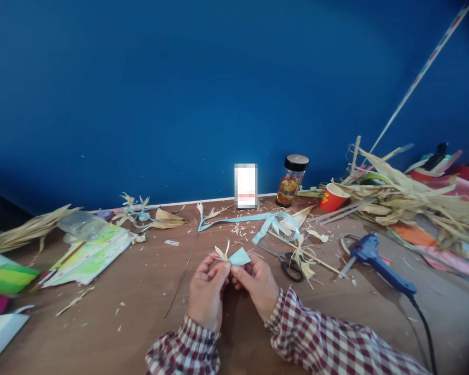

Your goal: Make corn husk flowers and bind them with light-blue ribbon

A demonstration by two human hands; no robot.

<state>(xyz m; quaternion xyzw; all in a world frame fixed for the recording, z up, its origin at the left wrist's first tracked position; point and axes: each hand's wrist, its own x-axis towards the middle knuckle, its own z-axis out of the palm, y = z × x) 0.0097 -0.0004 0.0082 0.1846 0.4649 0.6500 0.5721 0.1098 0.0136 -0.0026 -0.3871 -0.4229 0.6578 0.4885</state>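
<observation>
My left hand [206,294] pinches a small corn husk flower [222,253] between thumb and fingers, its pale petals pointing up. Close against it, my right hand [261,286] grips a short light blue ribbon piece [239,257] whose free end stands up. The thumbs almost meet at the flower's base, and the fingers hide its stem. Just beyond the hands, a long light blue ribbon [234,219] curls over the brown table [148,328]. A pair of scissors [291,270] with dark handles lies to the right, partly under husk scraps [307,268].
A blue glue gun [383,263] with a black cord lies at right. Behind it are a red paper cup [334,196] and a heap of dry husks [414,205]. A black-lidded jar [292,181] stands near the blue wall. Painted sheets [91,258] and more husks [31,226] lie left.
</observation>
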